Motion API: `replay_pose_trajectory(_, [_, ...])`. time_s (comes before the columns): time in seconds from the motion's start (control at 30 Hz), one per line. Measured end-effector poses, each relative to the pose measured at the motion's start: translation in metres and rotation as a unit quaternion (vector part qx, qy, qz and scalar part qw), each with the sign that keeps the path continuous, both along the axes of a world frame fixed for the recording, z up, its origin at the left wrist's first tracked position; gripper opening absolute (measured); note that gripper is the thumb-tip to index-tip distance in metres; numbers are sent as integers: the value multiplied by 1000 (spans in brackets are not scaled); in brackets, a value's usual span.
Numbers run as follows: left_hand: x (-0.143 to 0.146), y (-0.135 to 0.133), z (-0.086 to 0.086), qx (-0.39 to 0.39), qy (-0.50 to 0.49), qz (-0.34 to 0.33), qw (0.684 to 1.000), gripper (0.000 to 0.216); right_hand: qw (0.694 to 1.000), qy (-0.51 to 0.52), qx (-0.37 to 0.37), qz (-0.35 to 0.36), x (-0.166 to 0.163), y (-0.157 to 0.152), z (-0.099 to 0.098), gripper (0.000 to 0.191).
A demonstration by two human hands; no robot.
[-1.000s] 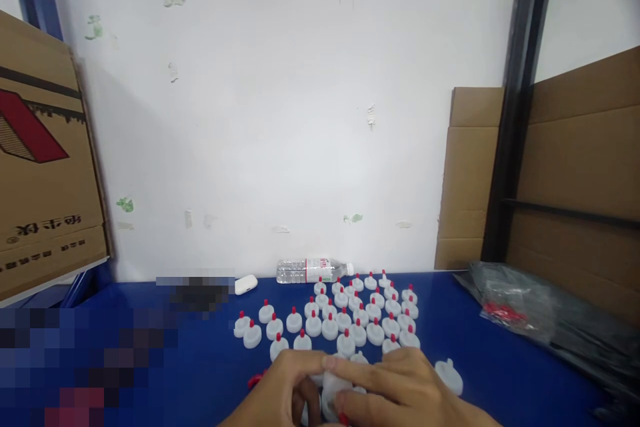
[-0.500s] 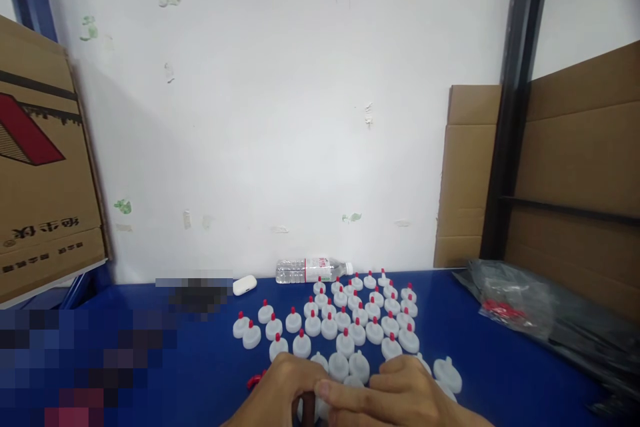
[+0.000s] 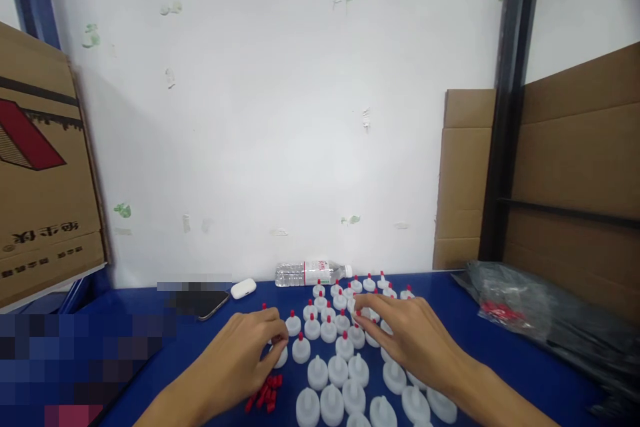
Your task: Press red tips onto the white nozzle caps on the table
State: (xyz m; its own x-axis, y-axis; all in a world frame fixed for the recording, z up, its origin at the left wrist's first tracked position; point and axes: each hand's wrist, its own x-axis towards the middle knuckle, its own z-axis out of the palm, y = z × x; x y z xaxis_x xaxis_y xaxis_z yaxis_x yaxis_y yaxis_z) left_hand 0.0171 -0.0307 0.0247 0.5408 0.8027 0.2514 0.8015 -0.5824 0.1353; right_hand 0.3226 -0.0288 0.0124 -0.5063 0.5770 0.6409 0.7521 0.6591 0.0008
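Note:
Rows of white round nozzle lids with red tips (image 3: pixel 301 349) stand on the blue table. Nearer to me are white lids with bare nozzles (image 3: pixel 331 404). My right hand (image 3: pixel 407 327) reaches over the red-tipped rows, its thumb and forefinger closed around a white lid (image 3: pixel 367 312) among the others. My left hand (image 3: pixel 245 353) is on the left with fingers curled together; what they pinch, if anything, is hidden. A white lid (image 3: pixel 280 356) shows just beside its fingertips. Below that hand lies a small pile of loose red caps (image 3: pixel 270 392).
A clear bottle (image 3: pixel 295 273) lies at the wall beside a white case (image 3: pixel 243 288) and a phone (image 3: pixel 213 305). Plastic bags (image 3: pixel 505 307) with red pieces lie at the right. Cardboard boxes (image 3: pixel 45 200) stand on both sides.
My hands have separated from the front middle. The right has moved forward over the red-tipped rows, the left forward and to the left. The front bare lids and red caps are now uncovered.

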Motion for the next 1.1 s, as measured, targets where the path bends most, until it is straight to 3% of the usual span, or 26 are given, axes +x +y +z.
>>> replay_pose_trajectory(0.13, [0,-6,-3,-57,-10,-1,998,13,996,-56,-36,-60,3,2,2,9])
replay_pose_trajectory(0.27, [3,-11,-8,-67,22,21,997,5,989,-97,-86,-75,1,-2,5,8])
replay_pose_trajectory(0.4, [4,-10,-11,-58,45,19,997,5,982,-118,-126,-69,0,-6,4,10])
replay_pose_trajectory(0.63, [3,-8,-13,-59,50,23,997,8,982,-116,-135,-68,0,-3,-2,3])
replay_pose_trajectory(0.8, [4,-8,-13,-73,51,13,996,10,985,-98,-141,-27,0,-8,6,23])
replay_pose_trajectory(0.9, [4,-7,-15,-66,46,13,997,10,982,-98,-162,12,0,-10,4,13])
replay_pose_trajectory(1.1, [3,-5,-15,-66,57,17,996,10,979,-133,-152,15,-2,-7,-2,6])
